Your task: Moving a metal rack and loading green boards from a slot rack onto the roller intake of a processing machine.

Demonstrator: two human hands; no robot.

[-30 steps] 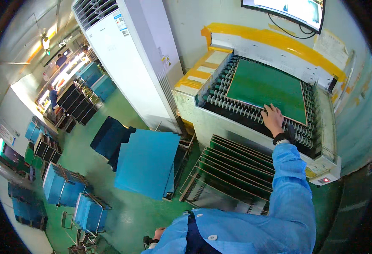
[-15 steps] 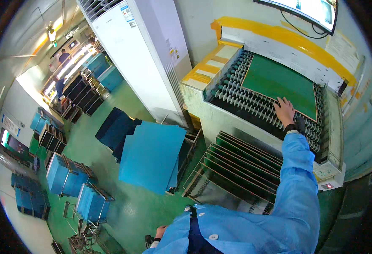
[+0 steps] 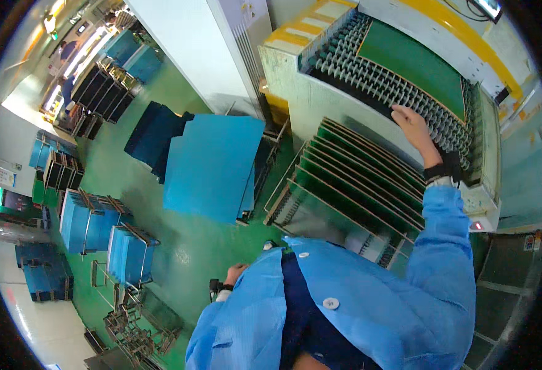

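Note:
A flat green panel (image 3: 416,65) with a thin copper-coloured edge lies on the grey rollers (image 3: 369,77) of a conveyor machine. My right hand (image 3: 413,126) hovers by the machine's near edge, apart from the panel, its fingers loosely bent and nothing in them. Just below it stands a rack (image 3: 289,185) with several dark green panels upright in its slots. My left hand (image 3: 235,273) hangs low beside my blue coat, touching nothing that shows; its fingers are partly hidden.
Large blue sheets (image 3: 212,166) rest on a stand left of the rack, beside dark sheets (image 3: 153,135). A tall white cabinet (image 3: 197,49) rises behind them. Racks of blue panels (image 3: 89,222) and metal frames (image 3: 135,320) stand on the green floor further left.
My right hand has lifted off the green panel and drawn back toward the machine's near edge. The view has tilted down, showing more of my coat.

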